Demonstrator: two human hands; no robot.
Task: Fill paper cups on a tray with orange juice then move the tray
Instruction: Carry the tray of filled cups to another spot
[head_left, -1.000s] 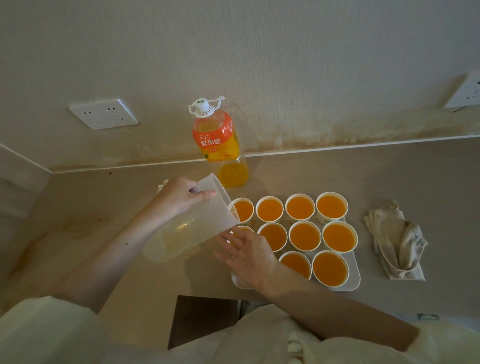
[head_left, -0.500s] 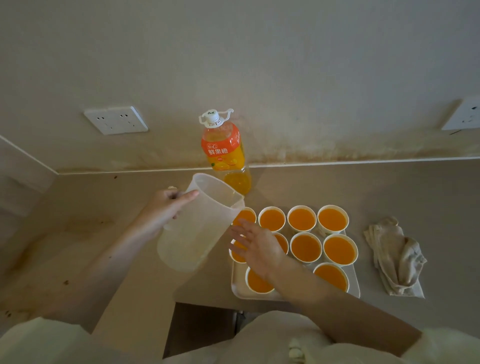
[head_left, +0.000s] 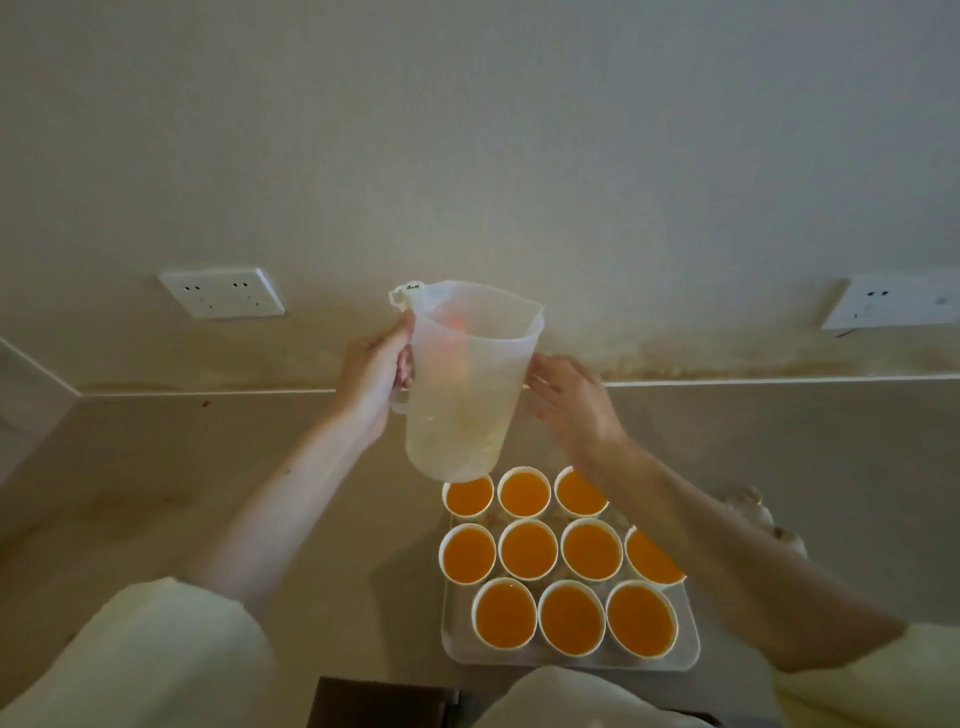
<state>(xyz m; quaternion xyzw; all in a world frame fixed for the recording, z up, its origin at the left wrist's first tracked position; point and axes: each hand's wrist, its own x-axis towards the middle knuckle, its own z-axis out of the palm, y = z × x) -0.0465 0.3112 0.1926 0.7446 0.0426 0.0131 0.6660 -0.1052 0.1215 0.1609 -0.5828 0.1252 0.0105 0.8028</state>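
Above the filled paper cups (head_left: 527, 548), the translucent plastic jug (head_left: 462, 384) is now raised upright, left hand (head_left: 374, 379) gripping its handle, right hand (head_left: 571, 405) open against its side.

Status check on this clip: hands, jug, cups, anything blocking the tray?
Left hand grips jug handle; jug upright, near empty. Right hand open at jug's side. Visible cups on tray all full. Right forearm crosses tray's right side.
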